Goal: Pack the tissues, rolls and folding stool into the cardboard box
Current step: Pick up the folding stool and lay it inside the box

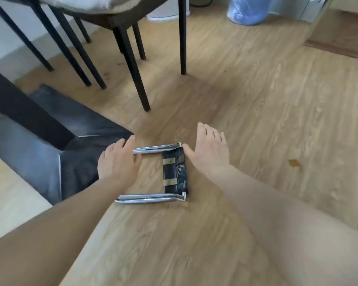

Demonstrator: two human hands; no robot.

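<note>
The folding stool [175,172] lies folded flat on the wooden floor, with two silver metal tubes and a dark leaf-print fabric seat at its right end. My left hand [117,162] hovers over the stool's left end, fingers spread, close to the far tube; whether it touches is unclear. My right hand [210,149] is open, palm down, just right of the fabric seat and apart from it. No cardboard box, tissues or rolls can be seen.
A black table base [70,145] stands just left of the stool. Dark chair legs [140,79] rise behind it. A blue plastic bag [248,10] sits at the back, and a brown board [339,38] at the far right.
</note>
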